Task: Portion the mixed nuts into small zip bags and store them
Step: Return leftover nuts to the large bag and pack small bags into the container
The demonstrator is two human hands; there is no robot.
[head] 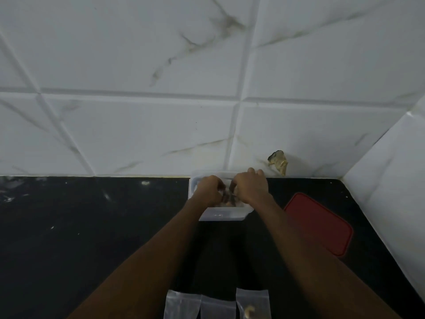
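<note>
I see a white tile wall (138, 65) behind the clear plastic box (220, 214), which sits on a black counter (92, 226). A red lid (322, 224) lies just right of the box. Three small zip bags (184, 305) lie well in front of it. The left hand (207, 189) and right hand (250, 187) curl together over the nuts (227, 204) in the box. I cannot tell what they grip.

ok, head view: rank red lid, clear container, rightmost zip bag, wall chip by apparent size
1. red lid and clear container: near alike. The container is partly covered and farther off, so they are unranked.
2. rightmost zip bag, cut off by the frame edge.
3. wall chip, smallest.
</note>
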